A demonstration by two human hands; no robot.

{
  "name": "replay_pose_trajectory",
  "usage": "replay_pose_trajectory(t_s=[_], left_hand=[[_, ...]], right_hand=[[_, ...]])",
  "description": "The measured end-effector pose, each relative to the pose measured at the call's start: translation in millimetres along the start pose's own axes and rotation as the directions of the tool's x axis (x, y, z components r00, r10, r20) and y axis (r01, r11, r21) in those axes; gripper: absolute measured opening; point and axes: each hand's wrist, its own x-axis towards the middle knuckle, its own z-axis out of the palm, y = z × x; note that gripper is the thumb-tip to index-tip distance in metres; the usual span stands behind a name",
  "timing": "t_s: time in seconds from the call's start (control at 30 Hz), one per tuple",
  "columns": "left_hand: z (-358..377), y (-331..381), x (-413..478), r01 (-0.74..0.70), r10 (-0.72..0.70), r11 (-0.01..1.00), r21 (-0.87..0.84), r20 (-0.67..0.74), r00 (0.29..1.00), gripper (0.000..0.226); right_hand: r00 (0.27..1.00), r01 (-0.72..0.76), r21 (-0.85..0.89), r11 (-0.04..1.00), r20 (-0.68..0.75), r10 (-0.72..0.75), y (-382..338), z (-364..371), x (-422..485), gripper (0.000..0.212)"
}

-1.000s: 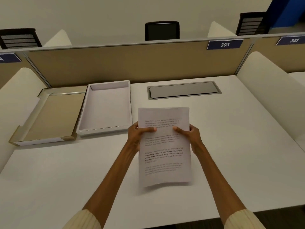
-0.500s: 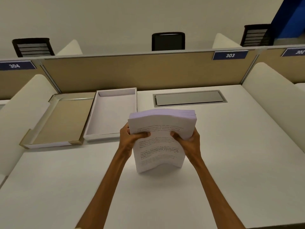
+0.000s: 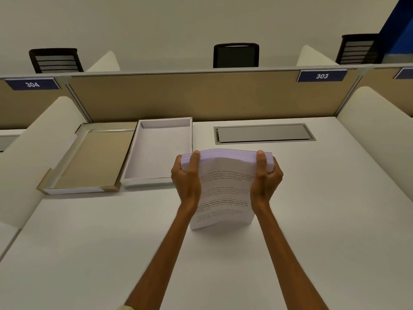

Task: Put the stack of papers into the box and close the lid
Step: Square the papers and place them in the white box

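A thick stack of printed papers [image 3: 225,189] stands upright on its bottom edge on the white desk [image 3: 324,220], its sheets bowed a little. My left hand [image 3: 186,177] grips its left side and my right hand [image 3: 266,177] grips its right side, thumbs hooked over the top edge. To the left, behind the stack, lies the open white box [image 3: 156,151], with nothing inside. Its tan lid [image 3: 89,159] lies upside down beside it, further left.
A grey cable hatch [image 3: 263,133] is set into the desk behind the stack. A tan divider panel [image 3: 201,97] closes the back, and white curved side screens [image 3: 375,135] flank the desk. Black chairs [image 3: 236,55] stand beyond the divider.
The stack was tilted flat toward me, then raised upright onto its lower edge. Both hands slid up to the top corners. My view has shifted upward.
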Motion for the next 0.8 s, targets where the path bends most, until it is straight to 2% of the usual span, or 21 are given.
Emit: replay_pose_trajectory(t_s=[0.07, 0.1, 0.2, 0.3, 0.37, 0.43, 0.5, 0.63, 0.7, 0.8], left_hand=[[-1.4, -0.9, 0.2, -0.03, 0.03, 1.0, 0.008, 0.001, 1.0, 0.053], [-3.7, 0.0, -0.5, -0.06, 0.06, 0.998, 0.004, 0.006, 0.998, 0.059], [-11.4, -8.2, -3.8, -0.158, 0.162, 0.986, -0.049, 0.084, 0.983, 0.09], [-20.6, -24.5, -9.2, -0.185, 0.202, 0.977, -0.102, 0.207, 0.957, 0.094], [-23.9, -33.4, -9.1, -0.132, 0.151, 0.987, -0.096, 0.233, 0.961, 0.082], [-23.0, -40.5, -8.1, -0.06, 0.083, 0.993, -0.106, 0.227, 0.97, 0.058], [-21.3, -42.5, -6.6, -0.05, 0.078, 0.991, -0.128, 0.229, 0.97, 0.048], [-19.4, -37.4, -5.2, -0.073, 0.114, 0.986, -0.15, 0.283, 0.952, 0.037], [-20.2, -37.5, -5.9, -0.076, 0.127, 0.982, -0.173, 0.303, 0.944, 0.034], [-23.6, -45.8, -8.2, -0.075, 0.128, 0.978, -0.193, 0.279, 0.952, 0.048]], right_hand=[[1.0, 0.015, -0.005, 1.0, -0.005, -0.015, -0.9, -0.3, -0.8, 0.036], [1.0, 0.023, 0.002, 1.0, 0.005, -0.023, -1.5, -1.6, -1.3, 0.039], [0.99, 0.056, 0.096, 0.994, 0.126, -0.068, -1.0, -10.0, -4.7, 0.068], [0.969, 0.028, 0.166, 0.986, 0.237, -0.068, 8.5, -21.7, -9.7, 0.088], [0.972, 0.001, 0.161, 0.987, 0.232, -0.039, 15.5, -24.5, -13.9, 0.082], [0.985, -0.025, 0.155, 0.988, 0.174, -0.003, 19.8, -22.8, -17.6, 0.067], [0.994, -0.029, 0.144, 0.989, 0.113, 0.013, 19.5, -20.8, -19.2, 0.061], [0.999, 0.001, 0.172, 0.985, 0.038, -0.007, 12.6, -23.0, -17.8, 0.053], [0.998, 0.02, 0.201, 0.979, 0.046, -0.03, 12.2, -26.0, -18.2, 0.052], [0.996, 0.013, 0.178, 0.984, 0.089, -0.029, 18.9, -28.4, -22.9, 0.058]])
